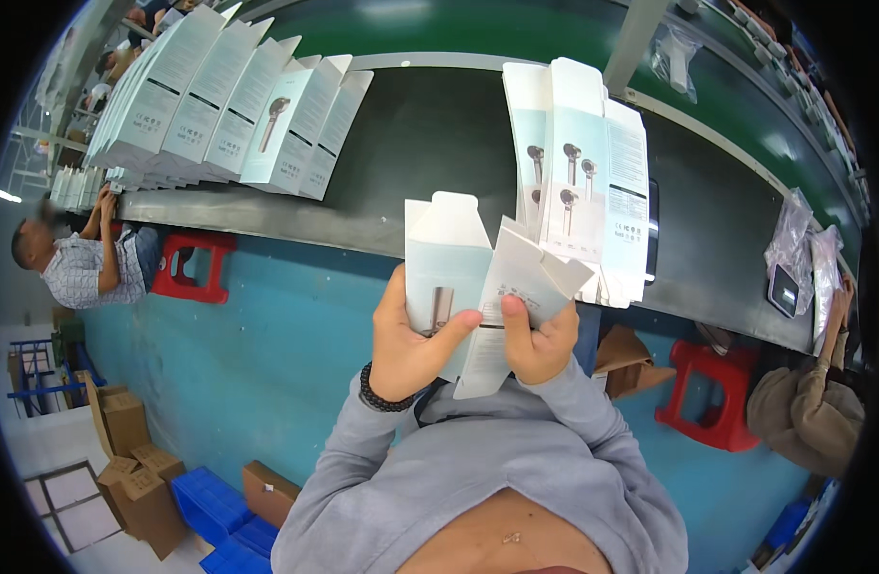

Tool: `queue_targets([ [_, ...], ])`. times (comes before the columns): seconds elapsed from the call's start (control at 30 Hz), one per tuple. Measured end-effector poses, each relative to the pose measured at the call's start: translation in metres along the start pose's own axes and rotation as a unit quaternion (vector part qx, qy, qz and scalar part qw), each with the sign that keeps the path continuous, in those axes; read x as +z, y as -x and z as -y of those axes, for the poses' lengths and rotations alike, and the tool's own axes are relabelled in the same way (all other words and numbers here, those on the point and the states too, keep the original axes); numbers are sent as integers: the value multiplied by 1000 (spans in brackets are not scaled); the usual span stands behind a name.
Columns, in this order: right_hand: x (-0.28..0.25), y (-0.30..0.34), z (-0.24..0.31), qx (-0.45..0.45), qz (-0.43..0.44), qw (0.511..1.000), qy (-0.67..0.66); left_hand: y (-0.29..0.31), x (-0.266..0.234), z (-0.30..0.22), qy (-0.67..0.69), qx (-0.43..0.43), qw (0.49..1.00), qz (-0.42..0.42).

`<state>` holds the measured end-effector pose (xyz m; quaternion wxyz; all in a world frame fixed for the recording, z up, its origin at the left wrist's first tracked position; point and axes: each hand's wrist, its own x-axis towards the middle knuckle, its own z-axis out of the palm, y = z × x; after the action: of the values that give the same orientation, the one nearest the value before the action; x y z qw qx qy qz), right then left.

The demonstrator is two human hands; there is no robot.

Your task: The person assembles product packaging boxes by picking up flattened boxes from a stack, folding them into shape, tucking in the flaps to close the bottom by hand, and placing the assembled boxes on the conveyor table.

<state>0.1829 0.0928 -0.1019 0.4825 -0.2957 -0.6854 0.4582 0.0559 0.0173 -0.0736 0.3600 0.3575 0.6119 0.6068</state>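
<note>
Both of my hands hold a pale blue and white paper carton (449, 256) in front of my body, with its end flaps standing out. My left hand (408, 346) is wrapped round its left side, thumb across the printed front. On the other side my right hand (542, 346) grips a panel with the thumb pressed on it. Just beyond, a stack of flat printed cartons (583, 172) lies at the table's near edge. Folded-out cartons (229, 115) of the same kind stand in a row at the far left.
The dark worktable (430, 124) runs across in front of me. A phone (783, 290) and plastic bags (790, 234) lie at its right end. Red stools (709, 394) stand on the blue floor. Another person (95, 253) sits at the left. Cardboard boxes (148, 497) and blue crates (210, 502) are at lower left.
</note>
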Motion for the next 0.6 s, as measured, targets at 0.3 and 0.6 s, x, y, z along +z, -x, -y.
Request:
queue_targets([
  [0.3, 16, 0, -20, -163, 7, 966, -199, -9, -42, 34, 205, 164, 874, 410],
  [0.6, 31, 7, -2, -87, 87, 961, -249, 8, -19, 30, -240, 232, 941, 51],
])
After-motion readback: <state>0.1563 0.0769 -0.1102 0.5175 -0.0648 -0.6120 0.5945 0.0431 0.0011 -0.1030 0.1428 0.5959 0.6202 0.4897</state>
